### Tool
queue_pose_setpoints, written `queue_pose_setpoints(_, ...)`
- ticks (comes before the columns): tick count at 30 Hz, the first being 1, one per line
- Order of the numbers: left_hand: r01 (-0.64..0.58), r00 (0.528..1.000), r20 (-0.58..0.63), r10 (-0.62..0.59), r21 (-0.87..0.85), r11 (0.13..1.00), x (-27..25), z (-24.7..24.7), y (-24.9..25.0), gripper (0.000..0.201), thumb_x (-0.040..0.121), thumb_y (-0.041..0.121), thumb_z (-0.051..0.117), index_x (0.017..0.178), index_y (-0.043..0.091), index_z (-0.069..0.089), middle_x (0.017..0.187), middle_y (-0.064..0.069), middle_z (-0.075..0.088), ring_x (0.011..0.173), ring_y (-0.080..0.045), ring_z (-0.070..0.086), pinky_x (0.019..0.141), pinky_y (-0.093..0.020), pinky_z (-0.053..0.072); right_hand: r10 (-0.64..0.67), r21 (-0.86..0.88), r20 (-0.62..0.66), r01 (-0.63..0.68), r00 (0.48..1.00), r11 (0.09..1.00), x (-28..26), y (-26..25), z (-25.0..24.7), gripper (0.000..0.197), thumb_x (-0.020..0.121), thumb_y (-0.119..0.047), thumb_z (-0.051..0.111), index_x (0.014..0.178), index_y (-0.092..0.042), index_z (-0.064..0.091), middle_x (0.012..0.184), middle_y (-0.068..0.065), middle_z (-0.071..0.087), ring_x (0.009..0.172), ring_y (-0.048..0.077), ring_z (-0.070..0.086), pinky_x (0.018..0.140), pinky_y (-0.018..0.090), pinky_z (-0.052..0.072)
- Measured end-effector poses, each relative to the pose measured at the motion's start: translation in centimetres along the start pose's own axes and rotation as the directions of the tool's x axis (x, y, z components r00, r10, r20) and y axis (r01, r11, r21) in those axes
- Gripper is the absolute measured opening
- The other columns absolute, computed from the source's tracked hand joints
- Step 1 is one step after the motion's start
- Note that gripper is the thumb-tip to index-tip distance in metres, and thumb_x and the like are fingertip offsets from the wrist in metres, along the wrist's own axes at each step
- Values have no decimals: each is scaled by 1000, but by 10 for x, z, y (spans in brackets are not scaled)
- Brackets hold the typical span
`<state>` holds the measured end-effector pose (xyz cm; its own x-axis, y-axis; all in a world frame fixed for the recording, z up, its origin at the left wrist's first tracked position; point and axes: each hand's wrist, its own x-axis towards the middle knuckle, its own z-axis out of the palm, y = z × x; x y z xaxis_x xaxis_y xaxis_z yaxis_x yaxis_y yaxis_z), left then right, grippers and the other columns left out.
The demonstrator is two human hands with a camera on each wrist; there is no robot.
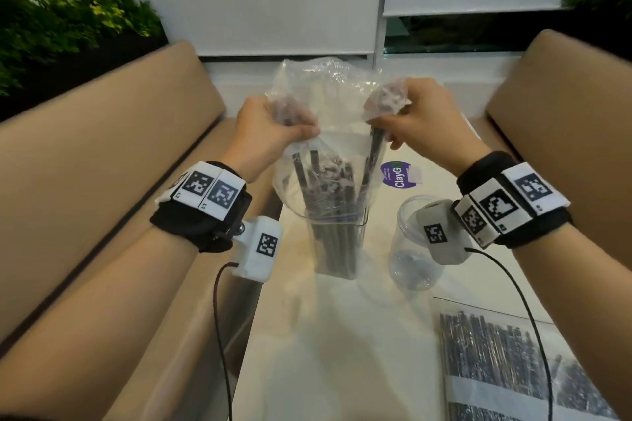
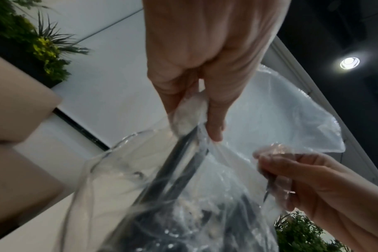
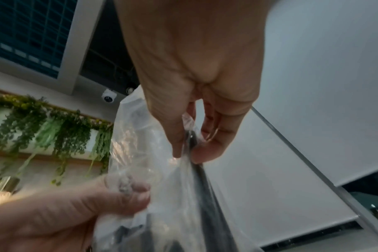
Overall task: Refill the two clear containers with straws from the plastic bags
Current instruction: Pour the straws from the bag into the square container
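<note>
The left hand (image 2: 207, 56) is pinching bunched film of the plastic bag (image 1: 328, 96) between thumb and curled fingers (image 2: 215, 129), with the tops of dark straws (image 2: 175, 163) running out just below the pinch. The right hand (image 3: 196, 71) is pinching the bag's other side, thumb and fingers (image 3: 207, 153) closing on film and on one dark straw. Only the wrist views are showing these pinch points from beneath. Only the head view is showing the left clear container (image 1: 337, 243), standing upright at 6 o'clock under the bag, with the bag's lower end and the straws reaching down into it. The straws' long axis is running near upright, upper ends fanning toward both hands. A second clear container (image 1: 410, 249) is standing at 3 o'clock of the first, on the white table (image 1: 325, 352). Another bag of straws (image 1: 506, 362) is lying flat at 5 o'clock.
</note>
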<state>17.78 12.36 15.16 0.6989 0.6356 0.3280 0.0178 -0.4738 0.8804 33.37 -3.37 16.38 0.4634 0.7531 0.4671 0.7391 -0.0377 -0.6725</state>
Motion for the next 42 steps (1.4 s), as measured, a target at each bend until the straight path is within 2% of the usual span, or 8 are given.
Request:
queue_pose_setpoints(6, 60, 998, 23, -66, 211, 976, -2, -6, -2, 82, 59, 76, 68, 95, 3, 71, 92, -9, 76, 86, -24, 73, 78, -45, 58, -73, -112, -74, 65, 995, 992, 0, 1, -4, 6, 92, -16, 57, 94, -22, 55, 82, 9, 65, 59, 26, 66, 53, 39, 58)
queue_pose_setpoints(9, 92, 987, 105, -118, 225, 970, -1, -16, 3, 49, 76, 52, 73, 106, 13, 74, 103, -2, 76, 95, -16, 72, 81, -37, 60, -100, -260, -111, 68, 989, 963, 3, 7, -10, 7, 86, -9, 61, 93, -8, 64, 88, 15, 59, 74, 37, 62, 64, 50, 56)
queue_pose_setpoints(14, 56, 996, 64, -69, 188, 981, 3, -18, 2, 10, 77, 11, 79, 70, 12, 72, 103, -2, 77, 94, -18, 73, 85, -44, 60, -132, -435, 33, 133, 991, 891, 2, -3, -1, 16, 88, 0, 55, 89, 4, 71, 89, 21, 65, 80, 35, 61, 69, 35, 46)
queue_pose_setpoints(19, 1, 1000, 16, -3, 151, 989, 2, -16, 6, 39, 60, 44, 87, 71, 14, 64, 74, -4, 69, 64, -17, 62, 58, -31, 47, -163, -487, -115, 88, 980, 869, 8, -5, -8, 22, 84, 9, 54, 101, 4, 67, 99, 22, 64, 80, 22, 50, 60, 13, 27)
queue_pose_setpoints(24, -3, 997, 78, -22, 308, 952, -1, -17, 4, 73, 59, 75, 69, 81, 5, 64, 72, -2, 62, 63, -18, 55, 62, -36, 43, -127, -497, -120, 51, 985, 866, 3, 3, -4, 27, 87, 5, 59, 114, 2, 62, 105, 23, 56, 87, 29, 50, 59, 5, 26)
queue_pose_setpoints(29, 41, 991, 113, -67, 216, 976, -2, -13, 5, 41, 83, 43, 70, 108, 11, 66, 104, -2, 73, 95, -22, 71, 81, -45, 59, -5, -300, -52, -11, 999, 954, 4, -1, 1, 34, 92, -19, 58, 125, -10, 61, 121, 16, 61, 110, 28, 57, 85, 20, 36)
queue_pose_setpoints(37, -60, 998, 6, 63, 358, 932, -8, -16, 20, 37, 78, 49, 74, 73, 16, 58, 68, 6, 59, 62, -9, 55, 56, -21, 38, -94, -310, -147, 44, 985, 950, 11, -3, -21, 20, 88, -18, 66, 98, -2, 69, 88, 12, 67, 78, 18, 54, 59, 5, 29)
queue_pose_setpoints(42, 68, 988, 116, -97, 235, 970, -3, -26, 13, 32, 79, 35, 78, 101, 14, 66, 98, -1, 71, 95, -22, 69, 72, -27, 58, 128, -51, 69, -124, 989, 991, 12, 6, -16, 66, 73, -63, 68, 111, -10, 61, 100, 2, 62, 83, 13, 56, 71, 25, 42)
